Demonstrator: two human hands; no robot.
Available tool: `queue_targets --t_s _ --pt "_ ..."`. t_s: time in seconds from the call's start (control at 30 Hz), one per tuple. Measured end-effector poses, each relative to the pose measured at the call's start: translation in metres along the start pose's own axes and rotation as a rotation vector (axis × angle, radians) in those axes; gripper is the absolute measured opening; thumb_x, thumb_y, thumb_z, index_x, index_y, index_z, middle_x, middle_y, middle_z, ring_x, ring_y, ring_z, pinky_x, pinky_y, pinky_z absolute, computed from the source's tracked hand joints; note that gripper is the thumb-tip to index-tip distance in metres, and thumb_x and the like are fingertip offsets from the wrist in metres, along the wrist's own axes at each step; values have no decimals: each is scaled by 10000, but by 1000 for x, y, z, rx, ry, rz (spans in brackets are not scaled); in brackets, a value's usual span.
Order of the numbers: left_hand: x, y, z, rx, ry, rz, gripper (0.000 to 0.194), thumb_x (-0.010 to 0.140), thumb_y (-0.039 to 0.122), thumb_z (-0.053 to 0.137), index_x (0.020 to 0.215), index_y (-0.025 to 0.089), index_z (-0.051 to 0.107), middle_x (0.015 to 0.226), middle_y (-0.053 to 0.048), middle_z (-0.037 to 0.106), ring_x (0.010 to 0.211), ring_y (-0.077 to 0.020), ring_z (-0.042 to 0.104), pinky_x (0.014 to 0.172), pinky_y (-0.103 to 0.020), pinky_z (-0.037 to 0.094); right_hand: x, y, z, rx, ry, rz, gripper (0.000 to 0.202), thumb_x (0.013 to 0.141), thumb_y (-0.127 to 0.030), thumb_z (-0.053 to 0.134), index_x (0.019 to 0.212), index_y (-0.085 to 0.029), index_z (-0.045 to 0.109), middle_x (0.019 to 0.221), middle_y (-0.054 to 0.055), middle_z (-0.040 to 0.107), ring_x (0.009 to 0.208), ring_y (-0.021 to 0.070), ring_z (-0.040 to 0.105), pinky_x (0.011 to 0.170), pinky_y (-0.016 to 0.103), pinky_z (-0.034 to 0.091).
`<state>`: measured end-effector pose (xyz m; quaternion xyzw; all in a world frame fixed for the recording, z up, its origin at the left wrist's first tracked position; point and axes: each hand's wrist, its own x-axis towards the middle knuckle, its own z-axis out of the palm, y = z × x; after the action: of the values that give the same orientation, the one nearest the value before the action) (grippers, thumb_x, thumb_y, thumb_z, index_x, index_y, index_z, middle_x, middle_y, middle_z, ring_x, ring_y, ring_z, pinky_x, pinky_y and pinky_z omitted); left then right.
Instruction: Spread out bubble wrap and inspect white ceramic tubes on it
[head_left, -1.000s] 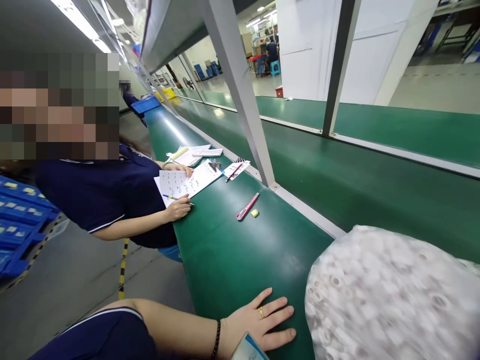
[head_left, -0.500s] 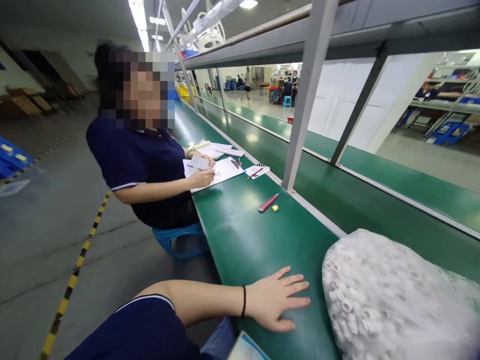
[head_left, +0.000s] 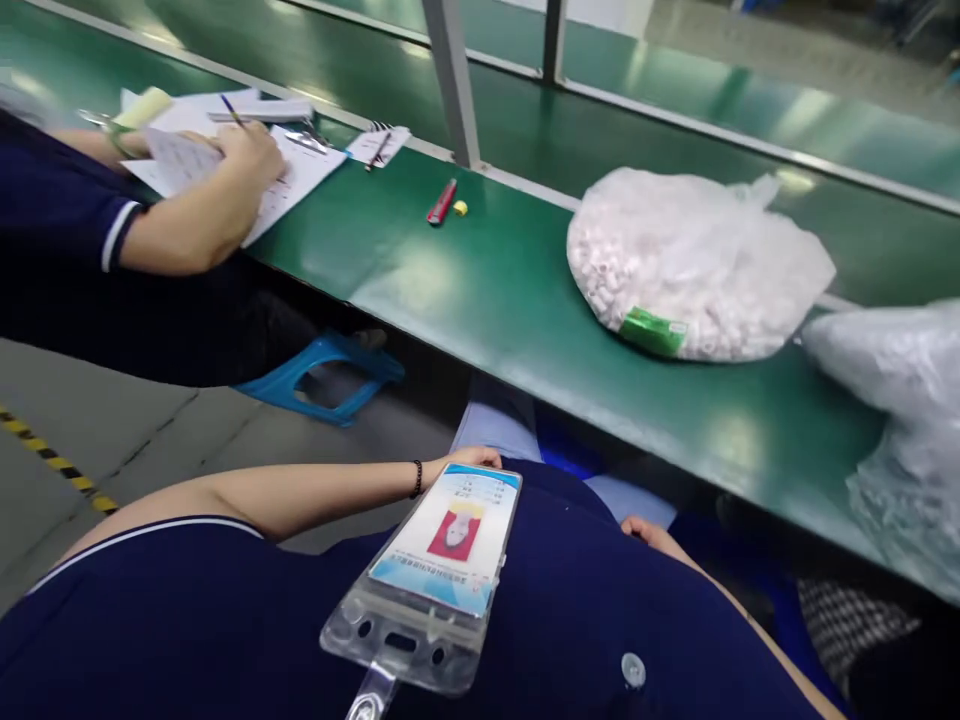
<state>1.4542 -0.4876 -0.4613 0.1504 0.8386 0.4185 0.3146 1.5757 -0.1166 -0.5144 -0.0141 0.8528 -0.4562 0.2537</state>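
Note:
My left hand (head_left: 474, 459) rests at my lap, close to the pale blue trousers (head_left: 491, 425). The badge (head_left: 442, 540) hanging on my chest covers most of it, so its fingers barely show. On the other side my right hand (head_left: 651, 533) lies low by my thigh, largely hidden by my dark blue shirt (head_left: 570, 600). I see nothing held in either hand. On the green bench (head_left: 480, 300) ahead sits a clear bag of small white tubular parts (head_left: 697, 270) with a green label (head_left: 652, 332).
A red cutter knife (head_left: 442, 202) and a yellow piece (head_left: 460, 208) lie on the bench. At left a co-worker's hand (head_left: 251, 160) holds a pen over papers (head_left: 307, 185). Another clear plastic bag (head_left: 907, 400) is at right. A metal post (head_left: 454, 90) rises behind; a blue stool (head_left: 322, 375) stands below.
My left hand has left the bench top and come down to my lap. The view has tilted down and turned right, bringing in my right hand, badge and second bag.

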Motion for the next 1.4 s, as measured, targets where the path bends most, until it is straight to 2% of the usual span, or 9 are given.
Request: queue_targets --t_s 0.23,0.47,0.6,0.73,0.9,1.0,1.2,1.3,1.4 --pt "16 -13 21 -53 9 -182 190 955 250 354 789 174 407 629 40 393 561 -97 383 565 -206 346 -8 12 40 -40 401 143 346 942 -518 191 749 -256 309 657 60 520 598 212 550 574 350 478" --pt "15 -30 11 215 56 61 257 874 374 422 699 187 431 640 -10 442 632 -149 419 625 -261 304 13 0 55 -356 420 -53 293 913 -431 327 697 -237 367 467 1 437 387 170 436 457 273 255" --pt "-6 -52 5 341 173 211 374 902 451 358 644 185 414 537 10 350 487 -115 319 508 -249 209 30 -43 26 -551 391 -277 341 943 -402 378 698 -207 514 555 20 565 483 139 532 508 243 303" --pt "-8 -49 6 459 256 448 487 971 518 254 668 201 467 569 -2 473 505 -137 464 487 -246 314 55 -108 -66 -666 567 -354 402 981 -418 341 853 -202 655 806 76 676 786 169 632 714 249 416" --pt "20 46 -44 714 474 968 171 993 219 414 1013 170 576 847 -44 605 759 -142 574 686 -243 476 118 -184 -238 -655 942 -144 339 974 -284 362 1077 -104 630 1121 181 632 1086 262 560 935 342 404" --pt "54 126 -83 829 647 1212 129 969 168 471 1059 147 562 913 -68 604 830 -156 553 755 -262 483 168 -208 -292 -626 977 -67 403 887 -268 529 1224 -51 567 1271 222 571 1192 304 497 1001 380 376" --pt "173 251 -120 961 629 953 238 949 151 431 1045 108 645 1070 -127 605 1034 -224 555 940 -348 464 238 -206 -257 -619 922 -42 356 909 -291 461 1195 -137 608 1253 177 603 1180 322 497 987 447 362" --pt "244 291 -112 1060 443 706 374 915 110 465 1270 115 582 1327 -150 529 1269 -265 453 1104 -393 351 247 -195 -241 -613 909 -81 385 931 -308 431 1250 -149 577 1262 166 599 1173 309 503 1000 436 346" --pt "297 307 -95 1060 332 569 313 856 128 556 1149 72 649 1155 -191 621 1143 -310 544 1026 -419 401 246 -184 -243 -600 880 -121 373 936 -260 420 1251 -137 577 1238 168 613 1166 282 514 1021 404 327"
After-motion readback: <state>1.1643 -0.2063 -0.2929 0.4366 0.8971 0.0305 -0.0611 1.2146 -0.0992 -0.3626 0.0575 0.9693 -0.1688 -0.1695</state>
